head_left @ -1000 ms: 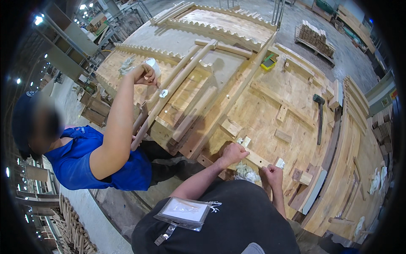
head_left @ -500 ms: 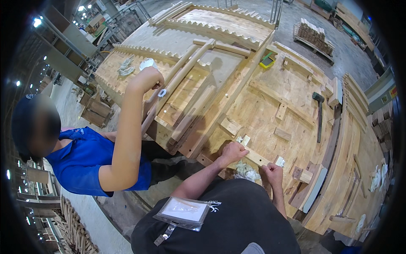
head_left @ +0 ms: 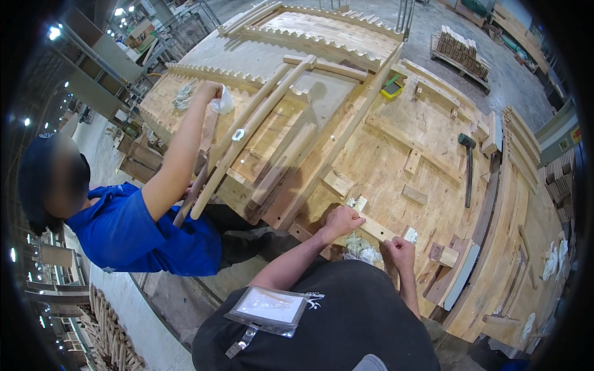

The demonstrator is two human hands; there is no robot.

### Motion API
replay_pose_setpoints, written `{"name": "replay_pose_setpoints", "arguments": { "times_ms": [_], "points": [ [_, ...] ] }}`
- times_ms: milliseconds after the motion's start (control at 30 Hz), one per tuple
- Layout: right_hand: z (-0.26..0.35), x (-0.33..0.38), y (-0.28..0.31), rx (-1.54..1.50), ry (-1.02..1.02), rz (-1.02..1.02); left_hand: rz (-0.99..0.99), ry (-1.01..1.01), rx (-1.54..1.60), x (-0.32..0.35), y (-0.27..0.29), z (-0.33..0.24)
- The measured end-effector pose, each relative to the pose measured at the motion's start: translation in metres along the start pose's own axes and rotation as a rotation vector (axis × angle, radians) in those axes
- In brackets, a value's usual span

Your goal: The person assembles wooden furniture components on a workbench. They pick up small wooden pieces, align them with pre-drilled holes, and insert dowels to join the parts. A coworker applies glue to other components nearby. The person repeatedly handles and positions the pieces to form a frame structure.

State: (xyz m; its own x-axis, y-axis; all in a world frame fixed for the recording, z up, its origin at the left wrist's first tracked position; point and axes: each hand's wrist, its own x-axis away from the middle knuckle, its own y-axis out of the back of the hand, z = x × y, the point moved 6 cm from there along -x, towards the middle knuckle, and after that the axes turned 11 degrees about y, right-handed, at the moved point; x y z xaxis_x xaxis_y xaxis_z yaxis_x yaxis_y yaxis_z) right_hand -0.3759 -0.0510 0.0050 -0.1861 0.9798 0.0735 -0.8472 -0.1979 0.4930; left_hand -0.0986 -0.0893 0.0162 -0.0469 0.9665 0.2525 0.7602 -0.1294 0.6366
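Observation:
Both hands are closed at the bench's near edge, at either end of a short pale wooden strip (head_left: 375, 228) with a dark hole in it. My left hand (head_left: 343, 222) is at its left end, with fingers curled. At the right end, my right hand (head_left: 401, 250) has thumb and fingers pressed together. A crumpled whitish cloth (head_left: 361, 248) lies between them, closer to my body. Small white pieces lie beside the hands, one a white block (head_left: 410, 234) just past my right hand. My fingers partly hide the strip's ends.
A black-headed mallet (head_left: 467, 167), loose wooden blocks (head_left: 414, 195) and a yellow-green tray (head_left: 392, 86) are on the bench (head_left: 371, 167). At left, a co-worker in a blue shirt (head_left: 142, 229) reaches to a white cup (head_left: 223, 101) beside long wooden rails (head_left: 253, 127).
The co-worker's hand has moved away and left to the white cup. The near ends of the long rails have shifted toward the co-worker. My hands have barely moved.

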Motion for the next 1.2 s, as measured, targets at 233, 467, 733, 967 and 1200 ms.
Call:
{"name": "replay_pose_setpoints", "arguments": {
  "times_ms": [233,467,733,967,1200],
  "points": [
    [-0.0001,-0.0001,-0.0008,-0.010,-0.004,0.006,-0.011,-0.007,0.001,-0.0006,-0.0019,0.0022],
    [0.0020,-0.0003,-0.0001,-0.026,0.002,-0.004,0.006,-0.002,-0.022,-0.0015,-0.0016,0.0008],
    [0.0029,0.0003,0.0012,0.009,-0.035,0.004,0.002,-0.001,0.007,-0.0007,-0.0007,0.0001],
    [0.0030,0.0005,-0.0004,-0.013,-0.006,-0.007,-0.016,-0.003,-0.024,-0.0009,-0.0010,0.0024],
    [0.0052,0.0001,0.0011,-0.010,-0.011,-0.015,0.028,0.033,-0.013,-0.0021,-0.0024,0.0030]
  ]
}}
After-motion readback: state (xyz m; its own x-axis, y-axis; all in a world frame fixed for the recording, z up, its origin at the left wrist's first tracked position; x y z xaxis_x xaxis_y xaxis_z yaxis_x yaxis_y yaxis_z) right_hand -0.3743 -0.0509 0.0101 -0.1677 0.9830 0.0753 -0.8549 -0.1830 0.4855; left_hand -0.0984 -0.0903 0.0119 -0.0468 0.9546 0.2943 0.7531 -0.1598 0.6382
